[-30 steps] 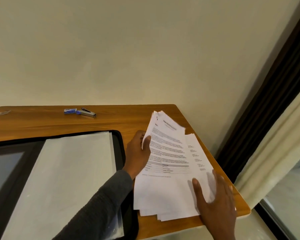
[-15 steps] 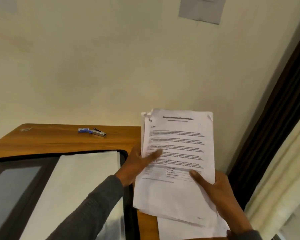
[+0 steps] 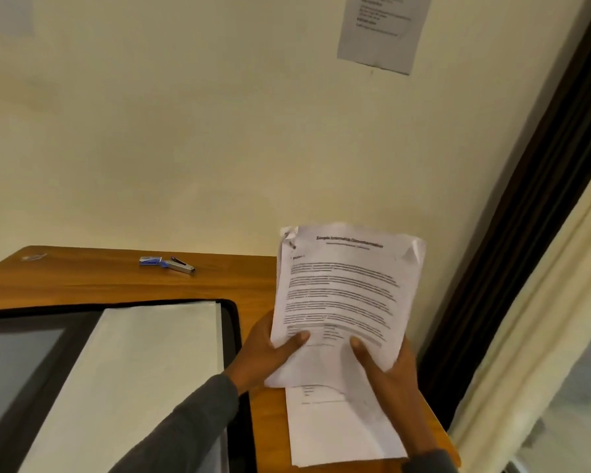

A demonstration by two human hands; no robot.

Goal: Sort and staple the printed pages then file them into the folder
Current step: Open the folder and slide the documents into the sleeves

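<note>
In the lower centre of the frame both hands hold a sheaf of printed pages upright above the desk. The left hand grips its lower left edge, thumb on the front; the right hand grips the lower right edge the same way, its fingers curled round the paper. More loose pages lie flat on the desk just below. The open black folder, with a white sheet in it, fills the lower left. A stapler and a blue staple box lie near the desk's far edge.
</note>
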